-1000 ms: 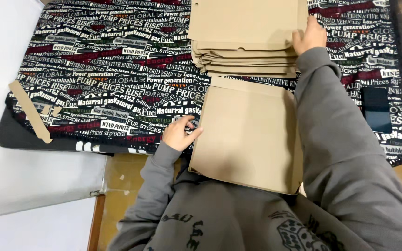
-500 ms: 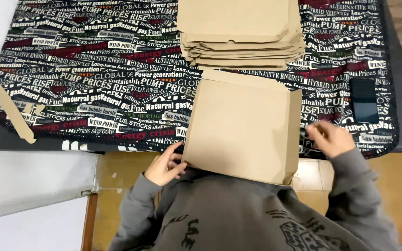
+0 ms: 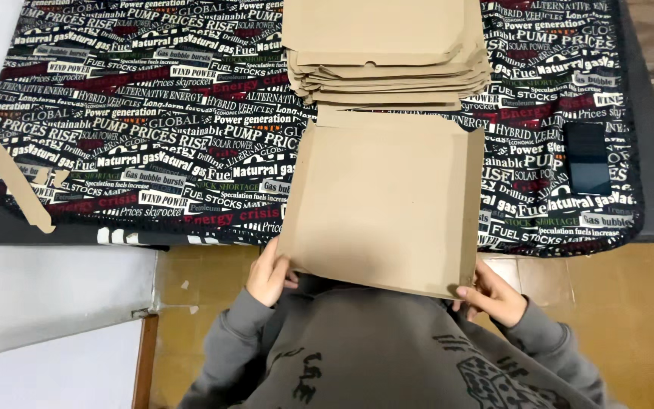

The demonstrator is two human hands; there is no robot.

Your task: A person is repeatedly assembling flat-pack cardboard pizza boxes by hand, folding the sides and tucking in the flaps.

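Observation:
A flat brown cardboard sheet [image 3: 384,201] with folded side flaps lies half on the table, its near edge over my lap. My left hand [image 3: 269,274] grips its near left corner. At the near right corner my right hand [image 3: 491,294] holds the edge with fingers curled under it. Just beyond the sheet sits a stack of several similar cardboard pieces [image 3: 386,49].
A black, white and red printed cloth [image 3: 153,136] covers the table. A dark phone [image 3: 587,157] lies at the right. A cardboard strip [image 3: 13,179] with small scraps rests at the left edge. A white panel [image 3: 47,295] and tan floor [image 3: 630,318] lie below.
My right hand came down from the stack to the sheet's near right corner. The sheet was drawn slightly toward me, and my left hand shifted to its near left corner.

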